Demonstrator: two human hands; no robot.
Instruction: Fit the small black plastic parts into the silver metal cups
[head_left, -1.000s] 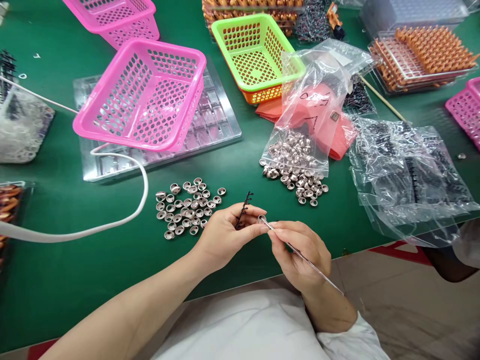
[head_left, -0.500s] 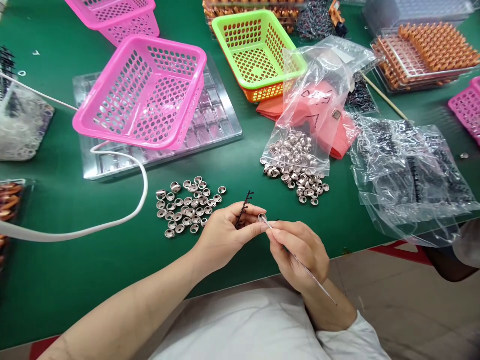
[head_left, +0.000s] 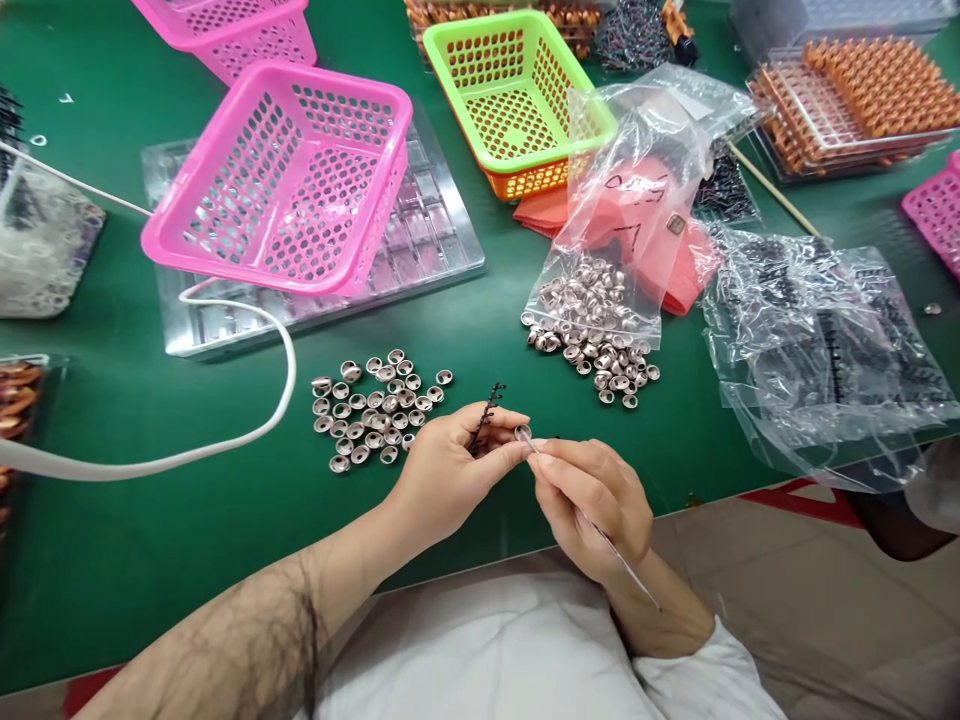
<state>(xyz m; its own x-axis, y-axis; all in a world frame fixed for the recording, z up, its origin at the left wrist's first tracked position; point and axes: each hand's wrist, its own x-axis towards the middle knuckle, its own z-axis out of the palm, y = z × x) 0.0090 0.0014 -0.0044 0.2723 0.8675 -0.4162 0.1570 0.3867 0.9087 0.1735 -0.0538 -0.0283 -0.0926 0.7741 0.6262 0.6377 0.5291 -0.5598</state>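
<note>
My left hand (head_left: 446,460) is closed, pinching a small round metal cup (head_left: 523,433) between thumb and forefinger. A black strip with short side prongs (head_left: 491,402) sticks up from the same hand. My right hand (head_left: 600,505) grips a thin metal pick (head_left: 624,562), its back end pointing down past the wrist. The pick's front end meets the cup; its very tip is too small to make out. Left of my hands, loose metal cups (head_left: 375,420) lie spread on the green table. A larger heap of them (head_left: 615,372) spills from a clear bag (head_left: 637,130).
A pink basket (head_left: 172,240) sits on a clear plastic tray (head_left: 450,240), with a white cable (head_left: 285,370) running below. Behind stands a green basket (head_left: 480,150). Bagged black strips (head_left: 825,350) lie at right, near orange parts on trays (head_left: 892,90).
My right hand and the pick have shifted slightly left and tilted a little. Dark strands of hair now hang across my left forearm. The left hand keeps its hold.
</note>
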